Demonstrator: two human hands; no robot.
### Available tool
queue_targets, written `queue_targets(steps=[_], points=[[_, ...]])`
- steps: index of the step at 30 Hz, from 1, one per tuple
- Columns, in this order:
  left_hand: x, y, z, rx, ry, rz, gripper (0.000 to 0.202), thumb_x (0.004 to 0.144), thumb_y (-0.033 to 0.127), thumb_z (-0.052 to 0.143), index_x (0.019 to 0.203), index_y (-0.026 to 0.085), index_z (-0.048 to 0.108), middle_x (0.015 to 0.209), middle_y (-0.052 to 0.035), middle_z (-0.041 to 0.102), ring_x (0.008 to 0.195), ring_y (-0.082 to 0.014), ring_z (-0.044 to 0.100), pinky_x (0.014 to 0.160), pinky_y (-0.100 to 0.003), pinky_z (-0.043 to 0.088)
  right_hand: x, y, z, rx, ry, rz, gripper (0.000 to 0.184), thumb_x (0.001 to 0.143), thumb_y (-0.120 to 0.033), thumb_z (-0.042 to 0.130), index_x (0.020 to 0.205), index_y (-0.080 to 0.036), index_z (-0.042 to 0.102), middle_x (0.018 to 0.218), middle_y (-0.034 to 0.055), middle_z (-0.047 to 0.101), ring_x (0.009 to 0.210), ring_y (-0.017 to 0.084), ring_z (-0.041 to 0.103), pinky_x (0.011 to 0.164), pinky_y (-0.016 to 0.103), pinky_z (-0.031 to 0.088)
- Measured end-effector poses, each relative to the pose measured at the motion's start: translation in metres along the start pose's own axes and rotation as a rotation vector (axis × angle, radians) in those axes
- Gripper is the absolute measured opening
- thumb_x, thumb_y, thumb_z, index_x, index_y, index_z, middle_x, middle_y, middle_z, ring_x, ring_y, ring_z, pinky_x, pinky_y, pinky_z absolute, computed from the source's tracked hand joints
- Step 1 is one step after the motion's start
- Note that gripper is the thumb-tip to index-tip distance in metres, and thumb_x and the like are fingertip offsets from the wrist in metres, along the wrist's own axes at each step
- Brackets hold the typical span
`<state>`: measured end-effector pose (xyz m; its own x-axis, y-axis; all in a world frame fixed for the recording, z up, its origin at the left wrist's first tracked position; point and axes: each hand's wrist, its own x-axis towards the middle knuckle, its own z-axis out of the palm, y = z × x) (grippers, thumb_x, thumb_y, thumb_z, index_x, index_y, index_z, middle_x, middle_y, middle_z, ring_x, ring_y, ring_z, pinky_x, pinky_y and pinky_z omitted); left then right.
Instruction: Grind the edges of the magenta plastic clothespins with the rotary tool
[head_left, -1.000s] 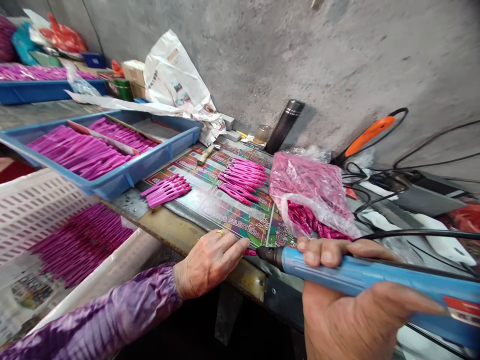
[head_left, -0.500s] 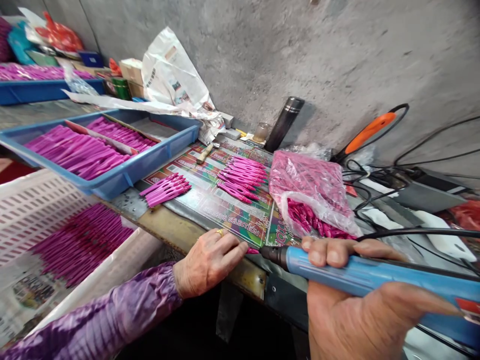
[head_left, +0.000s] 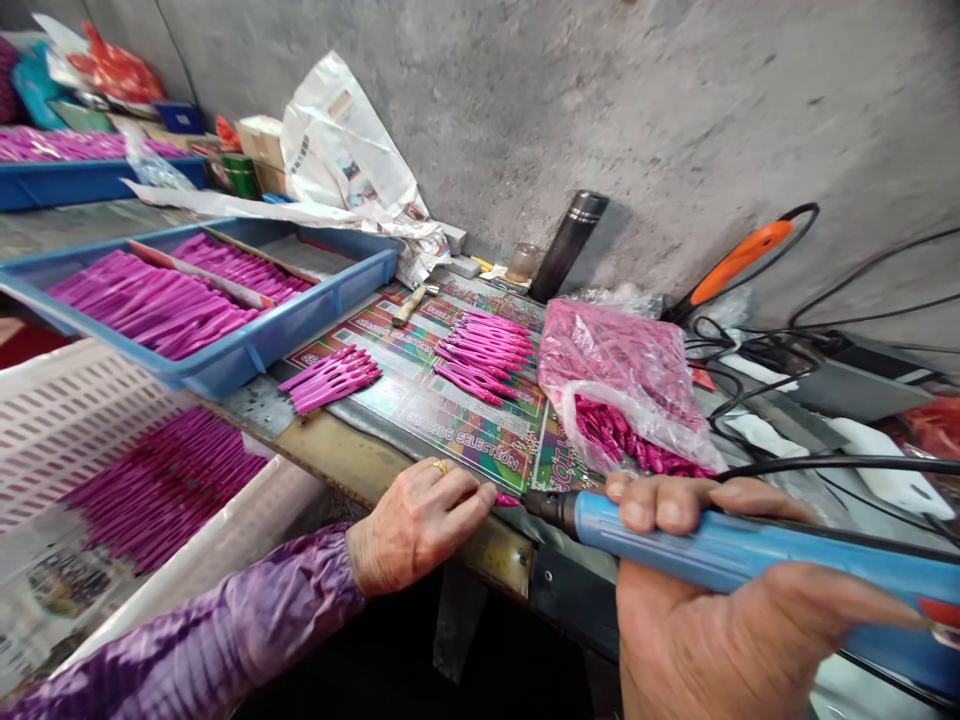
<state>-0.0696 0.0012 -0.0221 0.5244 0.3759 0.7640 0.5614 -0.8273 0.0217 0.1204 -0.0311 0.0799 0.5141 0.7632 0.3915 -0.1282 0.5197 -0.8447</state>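
My right hand (head_left: 697, 600) is wrapped around a blue electric screwdriver (head_left: 675, 535), held almost level and pointing left. Its black nose (head_left: 551, 508) meets the tip of a slim pink piece (head_left: 507, 499) at the table's front edge. That piece is pinched under the fingers of my left hand (head_left: 427, 525), which hide most of it. Behind my hands, a bunch of slim pink pieces (head_left: 487, 355) lies on the printed mat (head_left: 420, 400). Another small bunch of pink pieces (head_left: 331, 379) rests farther left.
An open plastic bag (head_left: 615, 360) of pink parts lies at right, near tangled black cables (head_left: 739, 350). A blue divided tray (head_left: 300, 310) and a white basket (head_left: 82, 400) hold pink pieces at left. A small hammer (head_left: 410, 305) and dark flask (head_left: 570, 245) are farther back.
The screwdriver and my right hand have shifted very slightly to the right. My left hand keeps its place, and the bunches look the same.
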Motion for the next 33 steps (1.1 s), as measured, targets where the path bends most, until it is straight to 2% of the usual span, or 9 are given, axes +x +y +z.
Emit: queue_targets(steps=[4,11,21,26,33], points=[[0.0018,0.0002,0.0005,0.028,0.005,0.003,0.019,0.108,0.010,0.044,0.115,0.015,0.060,0.083,-0.0023,0.067,0.065,-0.0151,0.054,0.061,-0.029,0.043,-0.0001,0.0012,-0.0006,0.018,-0.042,-0.012,0.066,0.065,-0.085,0.080,0.081,-0.024,0.057,0.061,-0.0082,0.050,0.054,0.013,0.050,0.063,0.034,0.054],[0.0047,-0.0003,0.0002,0.052,-0.019,-0.003,0.019,0.110,0.016,0.044,0.102,0.018,0.061,0.079,-0.0005,0.062,0.063,-0.0146,0.050,0.059,-0.031,0.038,-0.0007,0.0001,0.0015,0.017,-0.050,-0.017,0.068,0.064,-0.086,0.079,0.080,-0.024,0.057,0.060,-0.0085,0.051,0.055,0.013,0.051,0.065,0.035,0.056],[0.0045,0.0000,-0.0005,-0.010,0.006,-0.019,0.016,0.111,0.015,0.045,0.114,0.015,0.061,0.082,-0.0011,0.067,0.066,-0.0149,0.055,0.060,-0.031,0.041,-0.0001,-0.0016,0.0020,0.012,-0.017,-0.001,0.071,0.058,-0.088,0.080,0.078,-0.024,0.056,0.061,-0.0083,0.051,0.054,0.012,0.050,0.064,0.035,0.056],[0.0044,-0.0004,-0.0013,0.048,0.006,0.001,0.017,0.109,0.012,0.045,0.112,0.016,0.061,0.081,-0.0007,0.064,0.064,-0.0149,0.052,0.058,-0.031,0.041,0.0010,-0.0020,0.0028,0.014,-0.050,-0.023,0.069,0.061,-0.086,0.080,0.078,-0.024,0.056,0.060,-0.0084,0.051,0.053,0.012,0.050,0.064,0.035,0.056],[0.0019,-0.0015,-0.0007,0.069,0.014,0.015,0.017,0.108,0.013,0.046,0.111,0.017,0.062,0.078,-0.0004,0.063,0.063,-0.0143,0.052,0.058,-0.030,0.042,-0.0025,0.0011,-0.0011,-0.003,-0.027,-0.009,0.069,0.063,-0.087,0.078,0.081,-0.025,0.056,0.064,-0.0076,0.050,0.057,0.013,0.051,0.070,0.037,0.058]])
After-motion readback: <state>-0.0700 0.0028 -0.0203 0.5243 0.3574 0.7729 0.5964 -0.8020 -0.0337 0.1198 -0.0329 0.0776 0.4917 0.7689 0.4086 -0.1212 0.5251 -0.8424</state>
